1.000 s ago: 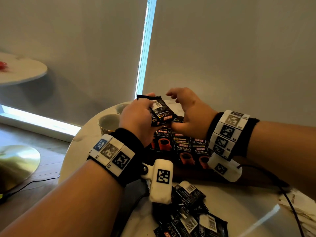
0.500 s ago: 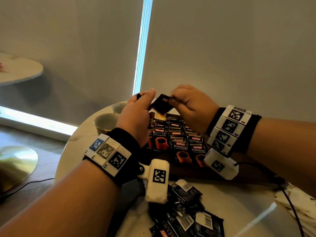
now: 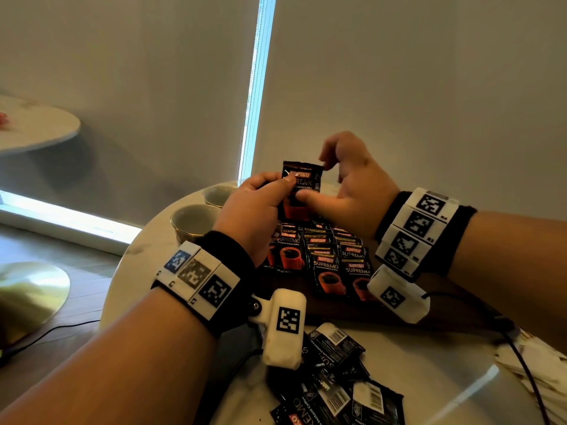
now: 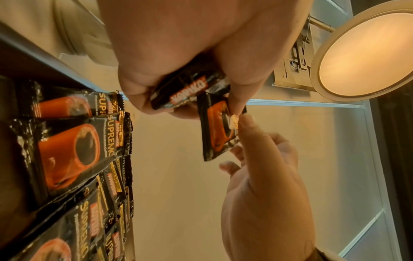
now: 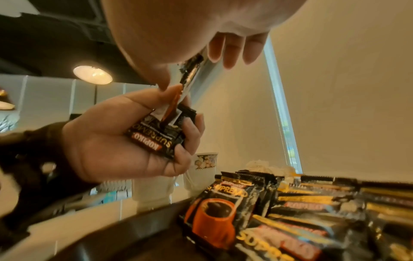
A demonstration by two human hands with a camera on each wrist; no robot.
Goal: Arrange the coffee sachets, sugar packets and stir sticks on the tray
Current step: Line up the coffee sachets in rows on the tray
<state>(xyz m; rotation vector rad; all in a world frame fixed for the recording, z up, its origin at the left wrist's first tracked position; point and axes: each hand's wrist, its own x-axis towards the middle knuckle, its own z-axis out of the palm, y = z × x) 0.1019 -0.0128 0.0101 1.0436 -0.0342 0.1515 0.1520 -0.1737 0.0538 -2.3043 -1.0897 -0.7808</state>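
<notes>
Coffee sachets: arrangement partly done.
Overlapping rows laid on tray (image 3: 337, 308); held sachet (image 3: 301, 191) upright above them, pinched by left hand (image 3: 257, 210) and right hand (image 3: 352, 191) fingers; loose sachets (image 3: 334, 384) and white packets (image 3: 534, 363) remaining on counter (image 3: 429, 372); stir sticks unseen.

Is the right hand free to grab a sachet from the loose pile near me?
Probably not yet: the right hand pinches a sachet held up over the tray, shared with the left hand. The pile itself lies uncovered.
</notes>
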